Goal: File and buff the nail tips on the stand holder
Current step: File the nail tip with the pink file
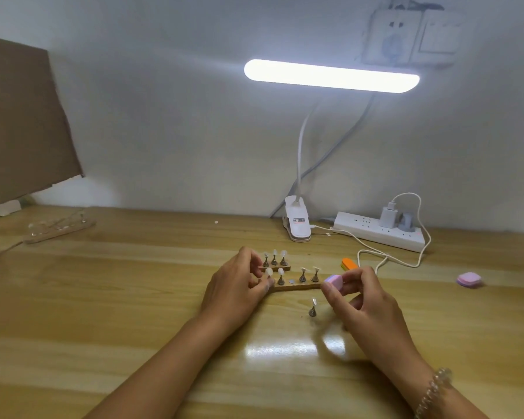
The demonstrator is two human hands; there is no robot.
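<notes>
- The left hand [236, 285] is kept narrow, fingers curled about the 9 o'clock end of the stand holder [297, 286], beside its leftmost nail tip [269, 271].
- A pink-and-purple buffer block [333, 282] is pinched between thumb and fingers of the right hand [366, 300], just beside the holder's 3 o'clock end.
- The holder's long axis is laid from 9 to 3 o'clock; its tips are stood upright.
- A second holder [274, 267] is set at 11 o'clock, a loose peg [312, 308] at 5 o'clock, an orange block [349, 264] at 2 o'clock.
- Open table [133, 297] is left at 6 and 9 o'clock.
</notes>
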